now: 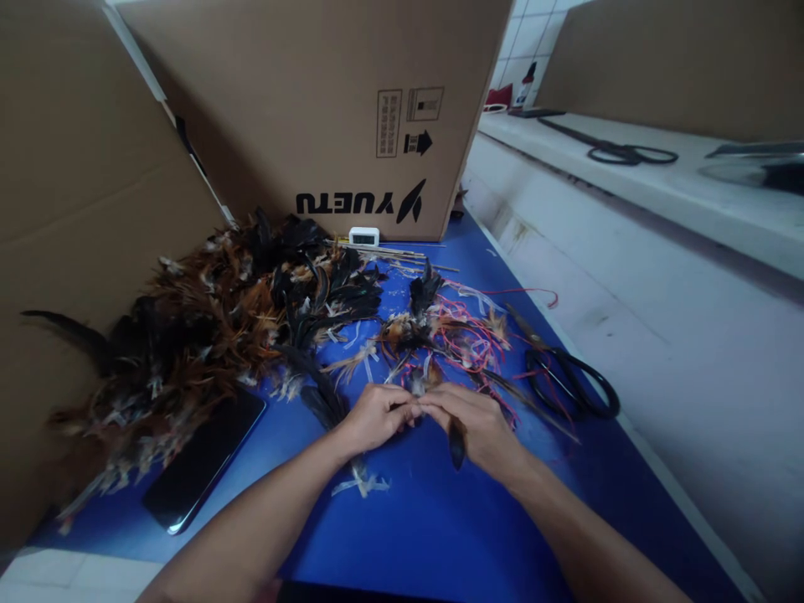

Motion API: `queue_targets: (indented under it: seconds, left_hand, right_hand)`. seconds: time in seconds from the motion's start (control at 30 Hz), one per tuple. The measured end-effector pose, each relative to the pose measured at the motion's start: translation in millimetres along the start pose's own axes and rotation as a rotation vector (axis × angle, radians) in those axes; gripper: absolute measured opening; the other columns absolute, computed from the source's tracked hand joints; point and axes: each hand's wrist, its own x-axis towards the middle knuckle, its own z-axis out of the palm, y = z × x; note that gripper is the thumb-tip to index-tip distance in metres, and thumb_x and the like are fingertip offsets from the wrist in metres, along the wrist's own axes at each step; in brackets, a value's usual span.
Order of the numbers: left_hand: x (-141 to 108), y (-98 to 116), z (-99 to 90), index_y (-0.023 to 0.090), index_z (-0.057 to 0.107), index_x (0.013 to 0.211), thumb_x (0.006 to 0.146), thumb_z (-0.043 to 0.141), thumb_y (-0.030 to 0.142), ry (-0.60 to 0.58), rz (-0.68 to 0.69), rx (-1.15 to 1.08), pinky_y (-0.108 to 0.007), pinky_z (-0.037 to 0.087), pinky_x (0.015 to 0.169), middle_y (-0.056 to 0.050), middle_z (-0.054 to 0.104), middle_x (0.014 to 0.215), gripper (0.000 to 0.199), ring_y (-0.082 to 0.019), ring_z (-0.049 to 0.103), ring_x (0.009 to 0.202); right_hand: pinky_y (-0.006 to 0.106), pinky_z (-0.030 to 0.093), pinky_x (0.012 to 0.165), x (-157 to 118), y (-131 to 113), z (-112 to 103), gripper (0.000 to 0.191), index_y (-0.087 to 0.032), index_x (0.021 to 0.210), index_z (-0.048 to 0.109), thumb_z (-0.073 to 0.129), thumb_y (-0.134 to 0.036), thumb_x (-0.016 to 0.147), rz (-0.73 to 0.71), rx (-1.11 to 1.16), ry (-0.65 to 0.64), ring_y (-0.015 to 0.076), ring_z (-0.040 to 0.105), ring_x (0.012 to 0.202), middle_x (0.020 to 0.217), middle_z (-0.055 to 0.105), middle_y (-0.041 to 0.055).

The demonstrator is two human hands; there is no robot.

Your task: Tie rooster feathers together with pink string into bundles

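My left hand (377,414) and my right hand (477,423) meet over the blue table (427,519), fingertips pinched together. A dark feather (456,444) sticks out below the fingers of my right hand, which is closed on it. What the left fingertips pinch is too small to tell. Just beyond the hands lies a loose pile of brown and black feathers (408,331) mixed with pink-red string (468,339). Beside my left wrist, a long black feather bunch (323,402) lies on the table, and a pale tied end (361,484) shows below the forearm.
A big heap of feathers (219,310) covers the left side, with a phone (207,461) before it. Black-handled scissors (571,381) lie at right. Cardboard boxes (301,109) wall the back, near a small white digital display (364,237) and thin sticks (408,255). More scissors (621,153) rest on the ledge.
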Motion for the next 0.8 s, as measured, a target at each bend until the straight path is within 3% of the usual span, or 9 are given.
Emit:
queue_targets:
  seconds: [0.27, 0.5, 0.63, 0.8]
  left_hand:
    - [-0.2, -4.3, -1.0, 0.013, 0.064, 0.069, 0.082, 0.054, 0.033, 0.014, -0.071, -0.147, -0.019, 0.038, 0.051, 0.000, 0.057, 0.061, 0.026, -0.008, 0.049, 0.049]
    - [4.6, -10.4, -2.0, 0.012, 0.059, 0.065, 0.074, 0.064, 0.044, 0.174, -0.197, -0.549, -0.020, 0.037, 0.045, -0.001, 0.057, 0.058, 0.033, -0.006, 0.046, 0.043]
    - [6.1, -8.5, -4.1, 0.012, 0.059, 0.065, 0.069, 0.069, 0.043, 0.263, -0.200, -0.698, -0.020, 0.036, 0.043, -0.001, 0.057, 0.057, 0.033, -0.006, 0.046, 0.042]
    - [5.4, -5.0, -6.3, 0.011, 0.058, 0.066, 0.068, 0.072, 0.039, 0.314, -0.179, -0.809, -0.019, 0.034, 0.043, 0.000, 0.057, 0.058, 0.031, -0.005, 0.045, 0.042]
  right_hand:
    - [0.024, 0.051, 0.063, 8.6, -11.9, -15.0, 0.011, -0.020, 0.084, 0.066, 0.055, -0.023, 0.085, 0.204, 0.052, 0.079, 0.0136, 0.063, 0.068, 0.077, 0.067, 0.0027]
    - [0.027, 0.053, 0.057, 7.5, 10.4, -33.7, 0.021, -0.018, 0.086, 0.067, 0.062, -0.037, 0.078, 0.526, 0.050, 0.460, 0.0159, 0.064, 0.060, 0.072, 0.069, 0.0023]
    - [0.029, 0.052, 0.064, 7.0, 25.1, -37.0, 0.017, -0.019, 0.087, 0.067, 0.059, -0.033, 0.080, 0.461, -0.147, 0.450, 0.0165, 0.064, 0.067, 0.076, 0.069, 0.0024]
    - [0.033, 0.049, 0.077, 4.3, 40.2, -29.1, 0.015, -0.020, 0.088, 0.065, 0.052, -0.026, 0.085, 0.253, -0.358, 0.267, 0.0181, 0.062, 0.082, 0.086, 0.067, 0.0044]
